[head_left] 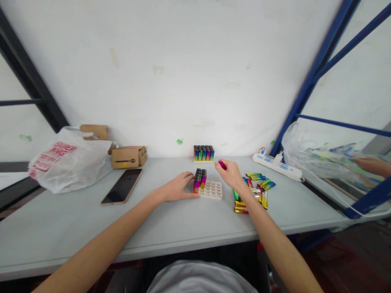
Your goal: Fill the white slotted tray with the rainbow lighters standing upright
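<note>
My left hand [179,188] lies at the left side of a small white tray [216,191] with rows of round-edged slots. Its thumb is at the front corner and its fingers are near the back, bracing the tray. Several purple-to-orange lighters [196,185] with black tops stand upright in the tray's left columns; slots to the right show bare. My right hand [230,173] is raised beyond the tray's right side, closed on a purple lighter [222,165], mostly hidden by the fingers. Below and right of it, a loose pile of shiny multicoloured lighters [265,199] lies on the table, partly behind my forearm.
A filled block of upright lighters [204,154] stands by the wall. On the left are a phone [122,187], a cardboard box [128,158] and a white plastic bag [73,158]. A power strip [277,166] and a blue metal frame [308,89] border the table's right side.
</note>
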{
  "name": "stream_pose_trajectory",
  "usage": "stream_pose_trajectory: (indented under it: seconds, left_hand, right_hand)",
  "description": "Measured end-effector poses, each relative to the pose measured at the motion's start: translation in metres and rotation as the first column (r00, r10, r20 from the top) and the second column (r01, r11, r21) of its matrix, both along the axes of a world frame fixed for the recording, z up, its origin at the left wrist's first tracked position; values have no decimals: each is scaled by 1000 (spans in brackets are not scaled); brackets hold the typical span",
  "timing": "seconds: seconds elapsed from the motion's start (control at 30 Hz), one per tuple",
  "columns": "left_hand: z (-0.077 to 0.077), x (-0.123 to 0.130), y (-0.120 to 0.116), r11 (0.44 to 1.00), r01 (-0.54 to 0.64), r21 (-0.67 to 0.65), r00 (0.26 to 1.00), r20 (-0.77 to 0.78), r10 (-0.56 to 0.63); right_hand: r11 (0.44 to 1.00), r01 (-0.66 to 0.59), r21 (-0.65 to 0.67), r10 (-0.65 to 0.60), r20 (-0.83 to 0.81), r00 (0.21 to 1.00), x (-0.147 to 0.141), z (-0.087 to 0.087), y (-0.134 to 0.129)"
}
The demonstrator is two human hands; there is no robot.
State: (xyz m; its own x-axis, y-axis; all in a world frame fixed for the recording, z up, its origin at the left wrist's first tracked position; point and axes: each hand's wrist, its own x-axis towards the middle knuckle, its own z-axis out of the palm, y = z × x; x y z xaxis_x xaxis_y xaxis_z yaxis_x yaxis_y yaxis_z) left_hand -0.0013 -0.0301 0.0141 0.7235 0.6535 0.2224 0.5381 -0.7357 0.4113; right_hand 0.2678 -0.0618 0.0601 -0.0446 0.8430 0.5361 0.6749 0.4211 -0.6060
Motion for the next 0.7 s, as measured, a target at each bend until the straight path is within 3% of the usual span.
stream_pose_trajectory:
  seconds: [0.27, 0.5, 0.6, 0.7]
  left_hand:
    - [1, 0, -1, 1000, 5, -2, 1000, 27, -5]
    - [2, 0, -2, 1000, -5, -19, 1000, 10, 5]
    - [2, 0, -1, 1000, -8, -16, 1000, -5, 8]
    - [2, 0, -1, 1000, -8, -20, 1000, -20, 8]
  right_hand:
    - [999, -8, 41, 9, -25, 1000, -3, 2, -4]
    - [955, -285, -78, 285, -6, 958, -5, 5, -6]
    - [962, -271, -22, 272, 65, 960, -1, 5, -3]
    - [946, -283, -157, 294, 54, 954, 5, 4, -3]
